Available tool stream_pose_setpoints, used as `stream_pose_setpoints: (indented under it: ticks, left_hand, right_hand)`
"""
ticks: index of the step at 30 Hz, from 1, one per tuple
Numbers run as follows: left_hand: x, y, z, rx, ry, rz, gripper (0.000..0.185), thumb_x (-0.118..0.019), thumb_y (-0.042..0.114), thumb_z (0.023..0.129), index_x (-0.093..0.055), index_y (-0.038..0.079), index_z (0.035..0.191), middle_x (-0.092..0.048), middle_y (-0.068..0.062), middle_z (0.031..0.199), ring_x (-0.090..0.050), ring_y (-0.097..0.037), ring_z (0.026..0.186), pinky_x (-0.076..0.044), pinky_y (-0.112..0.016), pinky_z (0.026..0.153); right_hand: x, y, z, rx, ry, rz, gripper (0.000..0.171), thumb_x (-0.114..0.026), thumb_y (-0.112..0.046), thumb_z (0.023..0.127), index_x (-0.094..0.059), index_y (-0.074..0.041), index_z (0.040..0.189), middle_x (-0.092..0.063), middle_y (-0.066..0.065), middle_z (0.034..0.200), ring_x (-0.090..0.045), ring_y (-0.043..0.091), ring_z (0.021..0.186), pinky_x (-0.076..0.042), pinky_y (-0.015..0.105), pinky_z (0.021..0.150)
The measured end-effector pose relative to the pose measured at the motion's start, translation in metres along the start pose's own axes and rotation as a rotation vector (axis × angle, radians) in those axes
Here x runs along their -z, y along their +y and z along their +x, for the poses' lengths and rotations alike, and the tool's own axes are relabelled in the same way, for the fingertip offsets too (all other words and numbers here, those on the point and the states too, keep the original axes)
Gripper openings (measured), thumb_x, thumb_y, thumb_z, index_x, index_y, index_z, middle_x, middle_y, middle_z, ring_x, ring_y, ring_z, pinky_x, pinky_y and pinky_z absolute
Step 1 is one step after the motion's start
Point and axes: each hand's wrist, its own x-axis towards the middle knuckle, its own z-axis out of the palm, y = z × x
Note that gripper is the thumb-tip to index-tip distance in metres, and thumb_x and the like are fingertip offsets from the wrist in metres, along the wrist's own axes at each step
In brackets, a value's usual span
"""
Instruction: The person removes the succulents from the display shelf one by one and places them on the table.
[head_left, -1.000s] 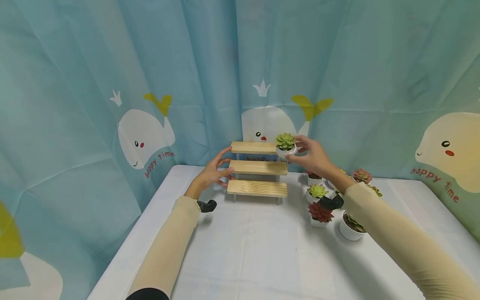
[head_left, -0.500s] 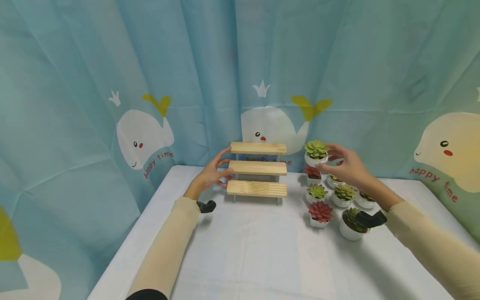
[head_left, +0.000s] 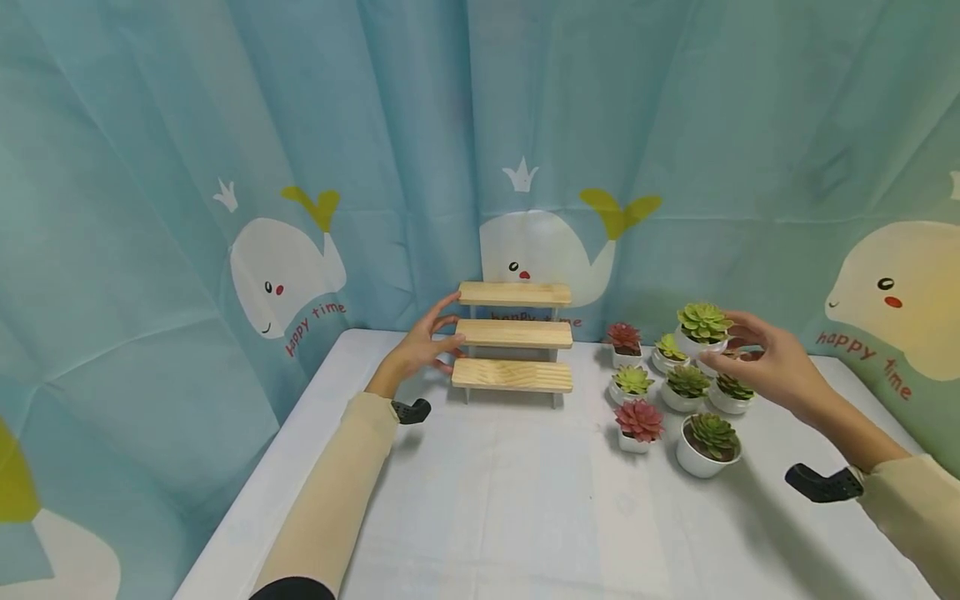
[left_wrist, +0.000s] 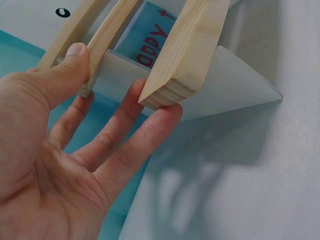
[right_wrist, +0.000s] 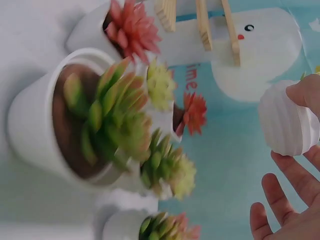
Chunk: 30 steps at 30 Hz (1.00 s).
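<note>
A three-tier wooden display stand point(head_left: 513, 334) stands at the back of the table. My left hand point(head_left: 415, 350) holds its left side; in the left wrist view the thumb and fingers are at the ends of its boards point(left_wrist: 172, 82). My right hand point(head_left: 776, 371) pinches a small white pot with a green artificial succulent point(head_left: 703, 322), raised above the other pots at the right. In the right wrist view this ribbed white pot point(right_wrist: 282, 120) sits between thumb and fingers, its plant mostly hidden.
Several potted succulents stand on the white table right of the stand, among them a pink one point(head_left: 639, 421), a dark red one point(head_left: 624, 337) and a larger green one point(head_left: 711, 442). A blue whale-print curtain point(head_left: 420, 150) hangs behind.
My right hand has carried the green succulent rightward and slightly down, from beside the top tier to above the group of pots. My left hand has stayed at the stand.
</note>
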Motion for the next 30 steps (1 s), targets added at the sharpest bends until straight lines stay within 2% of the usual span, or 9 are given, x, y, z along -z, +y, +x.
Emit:
stream_pose_setpoints:
  ticks: [2,4,5,8,10,12,16,22,30]
  left_hand:
    - [0.000,0.001,0.000,-0.007,-0.001,-0.002,0.080,-0.067,0.016,0.102,-0.023,0.046,0.162,-0.026,-0.013,0.166,-0.069,-0.043,0.104,-0.063,-0.051,0.069]
    - [0.001,0.001,0.001,-0.008,0.000,0.002,0.080,-0.067,0.016,0.102,-0.023,0.046,0.162,-0.026,-0.013,0.166,-0.069,-0.043,0.104,-0.063,-0.051,0.069]
    - [0.001,0.001,0.001,-0.009,0.000,0.002,0.080,-0.067,0.016,0.102,-0.023,0.045,0.162,-0.026,-0.013,0.166,-0.069,-0.044,0.105,-0.063,-0.051,0.069]
    - [0.001,0.001,0.001,-0.007,-0.002,0.000,0.080,-0.067,0.016,0.102,-0.023,0.046,0.162,-0.027,-0.012,0.166,-0.068,-0.045,0.106,-0.063,-0.051,0.069]
    - [0.001,0.001,0.001,-0.010,-0.003,0.000,0.080,-0.067,0.016,0.102,-0.023,0.046,0.162,-0.027,-0.013,0.166,-0.067,-0.046,0.108,-0.063,-0.052,0.069]
    - [0.001,0.000,0.002,-0.014,-0.006,0.003,0.080,-0.067,0.016,0.102,-0.023,0.045,0.162,-0.026,-0.014,0.166,-0.066,-0.047,0.110,-0.063,-0.051,0.069]
    - [0.001,-0.001,0.001,-0.016,-0.010,0.013,0.080,-0.067,0.016,0.102,-0.022,0.044,0.163,-0.025,-0.015,0.166,-0.064,-0.047,0.114,-0.063,-0.050,0.068]
    - [0.000,-0.001,0.001,-0.016,-0.013,0.000,0.079,-0.066,0.017,0.103,-0.022,0.043,0.163,-0.026,-0.015,0.166,-0.061,-0.050,0.118,-0.063,-0.051,0.069]
    - [0.001,0.000,-0.001,-0.026,-0.030,0.000,0.078,-0.064,0.016,0.104,-0.020,0.042,0.164,-0.022,-0.017,0.167,-0.059,-0.050,0.121,-0.063,-0.053,0.070]
  right_hand:
    - [0.003,0.008,-0.005,0.010,0.025,-0.008,0.075,-0.076,-0.034,0.096,-0.042,-0.002,0.154,-0.062,0.022,0.126,-0.055,0.000,0.102,-0.049,0.025,0.072]
    - [0.005,0.016,-0.011,0.023,0.039,0.003,0.072,-0.077,-0.031,0.095,-0.044,-0.001,0.152,-0.063,0.021,0.123,-0.051,-0.011,0.096,-0.047,0.018,0.069]
    - [0.006,0.019,-0.014,0.029,0.046,0.009,0.071,-0.077,-0.029,0.095,-0.045,0.000,0.151,-0.064,0.016,0.121,-0.049,-0.014,0.095,-0.047,0.017,0.068]
    - [0.008,0.029,-0.023,0.027,0.065,0.018,0.068,-0.078,-0.027,0.094,-0.047,0.001,0.148,-0.064,-0.010,0.110,-0.050,-0.017,0.093,-0.048,0.015,0.065]
    - [0.008,0.036,-0.029,0.018,0.068,0.018,0.069,-0.079,-0.027,0.094,-0.047,0.003,0.148,-0.058,-0.026,0.104,-0.050,-0.019,0.092,-0.049,0.017,0.063]
    - [0.008,0.042,-0.036,0.011,0.067,0.026,0.069,-0.079,-0.026,0.094,-0.047,0.005,0.147,-0.052,-0.036,0.100,-0.050,-0.020,0.091,-0.050,0.017,0.062]
    - [0.007,0.056,-0.048,-0.007,0.060,0.035,0.069,-0.079,-0.024,0.094,-0.046,0.004,0.147,-0.053,-0.038,0.102,-0.050,-0.021,0.091,-0.049,0.017,0.063]
    - [0.007,0.072,-0.065,-0.041,0.064,0.068,0.058,-0.078,-0.023,0.094,-0.052,-0.012,0.145,-0.057,-0.036,0.104,-0.052,-0.019,0.092,-0.047,0.016,0.065]
    - [0.000,0.089,-0.084,-0.086,0.065,0.085,0.055,-0.080,-0.022,0.093,-0.055,-0.016,0.141,-0.058,-0.037,0.103,-0.054,-0.018,0.092,-0.046,0.013,0.065]
